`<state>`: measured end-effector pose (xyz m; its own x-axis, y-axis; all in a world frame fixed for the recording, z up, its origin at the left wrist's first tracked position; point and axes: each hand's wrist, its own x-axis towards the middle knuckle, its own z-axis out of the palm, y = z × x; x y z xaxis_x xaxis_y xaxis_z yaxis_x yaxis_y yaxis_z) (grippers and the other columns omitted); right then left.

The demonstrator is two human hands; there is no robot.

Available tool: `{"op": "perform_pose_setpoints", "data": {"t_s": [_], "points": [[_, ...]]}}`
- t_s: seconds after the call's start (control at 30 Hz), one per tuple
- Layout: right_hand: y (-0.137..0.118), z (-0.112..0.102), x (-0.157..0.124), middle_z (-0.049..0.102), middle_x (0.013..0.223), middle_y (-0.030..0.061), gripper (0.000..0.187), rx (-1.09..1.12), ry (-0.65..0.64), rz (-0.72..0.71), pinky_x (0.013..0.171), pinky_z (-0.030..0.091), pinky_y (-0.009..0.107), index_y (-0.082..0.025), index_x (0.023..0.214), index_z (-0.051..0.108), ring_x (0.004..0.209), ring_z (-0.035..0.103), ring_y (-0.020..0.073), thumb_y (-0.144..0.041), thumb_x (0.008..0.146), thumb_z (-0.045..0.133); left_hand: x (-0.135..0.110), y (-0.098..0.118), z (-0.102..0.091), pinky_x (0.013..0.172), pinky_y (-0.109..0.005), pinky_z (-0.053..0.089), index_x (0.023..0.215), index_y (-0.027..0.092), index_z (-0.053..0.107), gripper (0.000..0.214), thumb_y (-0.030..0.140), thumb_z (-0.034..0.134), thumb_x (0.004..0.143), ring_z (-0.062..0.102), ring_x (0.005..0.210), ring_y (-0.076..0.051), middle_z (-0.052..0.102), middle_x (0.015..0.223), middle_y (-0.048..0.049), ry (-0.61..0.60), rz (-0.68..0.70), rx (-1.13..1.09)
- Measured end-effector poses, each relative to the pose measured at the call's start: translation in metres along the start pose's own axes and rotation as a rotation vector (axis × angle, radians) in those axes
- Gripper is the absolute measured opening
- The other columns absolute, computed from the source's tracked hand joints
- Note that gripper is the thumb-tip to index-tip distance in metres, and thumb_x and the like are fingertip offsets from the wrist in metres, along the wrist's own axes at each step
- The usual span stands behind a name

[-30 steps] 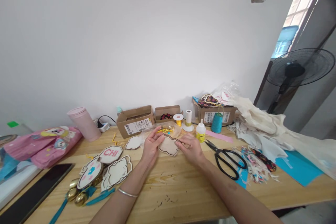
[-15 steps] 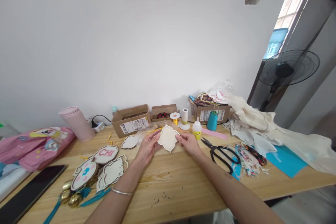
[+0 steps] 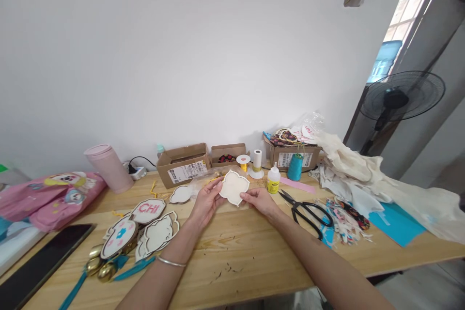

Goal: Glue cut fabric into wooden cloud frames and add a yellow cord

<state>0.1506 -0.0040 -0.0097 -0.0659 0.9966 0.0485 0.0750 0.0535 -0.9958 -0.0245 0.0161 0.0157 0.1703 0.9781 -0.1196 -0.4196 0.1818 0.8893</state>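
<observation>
A cream fabric patch (image 3: 234,188) with a scalloped, stitched border is held up over the middle of the table. My left hand (image 3: 208,202) pinches its left edge between thumb and fingers. At its lower right edge, my right hand (image 3: 260,201) grips it the same way. Just behind the patch lie a crumpled clear plastic bag (image 3: 203,180) and a white glue bottle (image 3: 273,179) with a yellow label. Black-handled scissors (image 3: 308,214) rest to the right of my right hand. A cloud-shaped patch (image 3: 180,194) lies left of my left hand.
More patches (image 3: 157,236), one lettered "CHI", lie at the left with brass bells (image 3: 95,265) and a phone (image 3: 47,266). Cardboard boxes (image 3: 184,167), thread spools (image 3: 295,167) and a pink tumbler (image 3: 109,167) line the wall. Fabric scraps (image 3: 348,223) and cream cloth (image 3: 392,193) cover the right side.
The patch has been turned and tilted slightly in my hands. My right hand's grip has shifted from its right side to its lower right edge.
</observation>
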Motion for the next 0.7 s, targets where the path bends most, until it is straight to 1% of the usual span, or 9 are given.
{"op": "perform_pose_setpoints", "data": {"t_s": [0.07,0.13,0.2,0.27,0.33,0.43,0.53,0.6,0.7], "points": [[0.001,0.000,0.000,0.056,0.045,-0.0009,0.038,0.003,0.006,0.010,0.045,0.028,0.022,-0.014,0.051,0.065,0.043,0.036,0.0068,-0.051,0.060,0.067,-0.001,-0.001,0.000,0.063,-0.023,0.054,0.104,0.014,0.060,0.036,0.019,0.068,0.069,0.064,0.070,-0.012,0.069,0.089,-0.0069,-0.015,-0.014,0.004],[0.002,0.000,0.001,0.054,0.044,-0.0013,0.039,0.011,0.029,0.020,0.044,0.027,0.021,-0.014,0.049,0.063,0.042,0.035,0.0063,-0.051,0.061,0.067,-0.002,-0.003,0.001,0.067,-0.025,0.054,0.110,0.014,0.056,0.046,0.018,0.071,0.067,0.065,0.072,-0.013,0.068,0.086,-0.0064,-0.043,-0.042,0.024],[0.003,0.000,0.002,0.056,0.046,-0.0006,0.040,0.021,0.049,0.030,0.045,0.028,0.021,-0.014,0.051,0.062,0.042,0.036,0.0061,-0.052,0.060,0.066,-0.004,-0.007,0.001,0.069,-0.028,0.055,0.119,0.016,0.049,0.063,0.015,0.074,0.062,0.064,0.068,-0.013,0.067,0.075,-0.0024,-0.064,-0.079,0.066],[0.003,-0.001,0.003,0.058,0.048,0.0007,0.042,0.025,0.056,0.036,0.045,0.030,0.021,-0.013,0.051,0.061,0.043,0.038,0.0062,-0.055,0.059,0.066,-0.005,-0.010,0.003,0.068,-0.028,0.055,0.125,0.018,0.042,0.077,0.011,0.077,0.057,0.063,0.062,-0.012,0.062,0.062,0.0027,-0.061,-0.108,0.109],[0.002,-0.002,0.003,0.059,0.050,0.0015,0.045,0.023,0.047,0.041,0.045,0.031,0.021,-0.013,0.052,0.061,0.043,0.039,0.0063,-0.057,0.058,0.065,-0.005,-0.011,0.004,0.066,-0.027,0.055,0.128,0.018,0.038,0.084,0.010,0.078,0.054,0.062,0.059,-0.012,0.058,0.057,0.0051,-0.038,-0.118,0.124],[0.000,-0.001,0.001,0.060,0.051,0.0016,0.046,0.006,0.006,0.046,0.044,0.030,0.021,-0.013,0.054,0.063,0.042,0.037,0.0059,-0.059,0.059,0.063,-0.005,-0.011,0.004,0.066,-0.025,0.055,0.130,0.020,0.035,0.086,0.009,0.077,0.055,0.062,0.058,-0.011,0.058,0.056,0.0052,-0.009,-0.109,0.113],[0.001,0.001,-0.001,0.056,0.045,-0.0005,0.045,-0.023,-0.029,0.046,0.041,0.025,0.021,-0.014,0.052,0.064,0.039,0.032,0.0050,-0.058,0.059,0.063,-0.004,-0.012,0.002,0.065,-0.024,0.054,0.129,0.021,0.037,0.083,0.009,0.077,0.056,0.061,0.056,-0.010,0.059,0.057,0.0050,-0.020,-0.086,0.102],[0.002,0.002,-0.002,0.055,0.043,-0.0014,0.043,-0.036,-0.028,0.042,0.040,0.023,0.020,-0.014,0.051,0.063,0.038,0.031,0.0048,-0.056,0.059,0.065,-0.003,-0.013,0.001,0.065,-0.023,0.054,0.126,0.021,0.041,0.080,0.009,0.077,0.055,0.061,0.058,-0.010,0.061,0.063,0.0031,-0.035,-0.069,0.102],[0.003,0.003,-0.002,0.057,0.046,-0.0008,0.041,-0.039,-0.017,0.030,0.041,0.024,0.021,-0.014,0.052,0.063,0.040,0.034,0.0054,-0.054,0.058,0.067,-0.002,-0.015,0.001,0.065,-0.024,0.054,0.122,0.020,0.045,0.076,0.009,0.077,0.054,0.062,0.061,-0.010,0.065,0.073,-0.0002,-0.030,-0.055,0.113]]}}
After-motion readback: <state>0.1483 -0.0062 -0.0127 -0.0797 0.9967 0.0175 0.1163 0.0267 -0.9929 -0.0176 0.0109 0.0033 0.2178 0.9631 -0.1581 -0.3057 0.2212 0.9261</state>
